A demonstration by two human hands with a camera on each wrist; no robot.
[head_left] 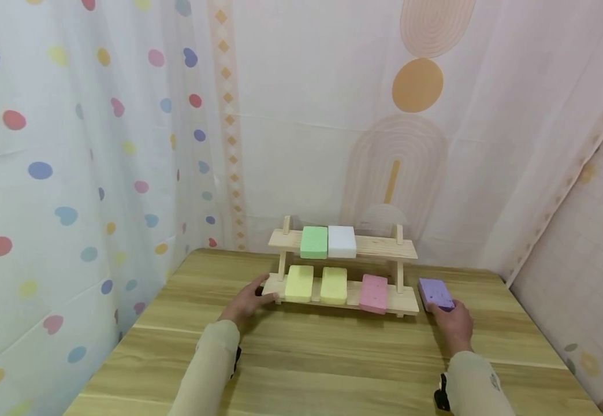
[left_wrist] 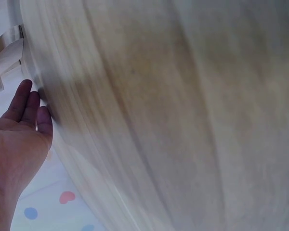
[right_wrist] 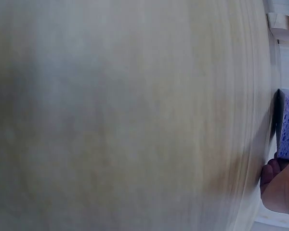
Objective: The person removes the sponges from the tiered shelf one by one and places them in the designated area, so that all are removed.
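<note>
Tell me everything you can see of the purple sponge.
The purple sponge is a plain rectangular block, its surface pitted with small dark pores. It sits right of the wooden rack, apart from it, at the table, broad face up. The right hand holds its near end. Whether its underside rests fully on the wood is unclear.

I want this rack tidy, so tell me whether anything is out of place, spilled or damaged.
The purple sponge looks out of place: the right hand holds it off to the right of the wooden rack, while five other sponges sit on the rack. I see no spill or obvious damage.
</note>
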